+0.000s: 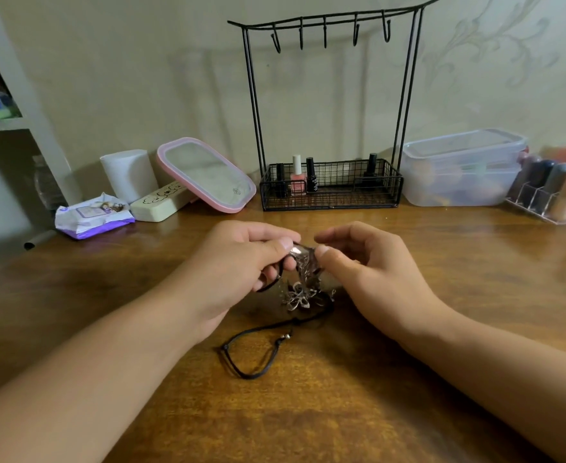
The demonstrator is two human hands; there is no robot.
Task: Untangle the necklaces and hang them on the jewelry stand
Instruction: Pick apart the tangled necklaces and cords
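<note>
While both hands pinch it, necklaces point(300, 289) knotted, black cord trailing

Both forearms are showing bare to the frame edge, left hand point(238, 265) and right hand point(372, 265) wearing short trimmed nails.

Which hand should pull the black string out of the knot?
Probably the left hand: the black cord already loops by its fingers, and its free end lies below it. The right hand can hold the tangle.
</note>
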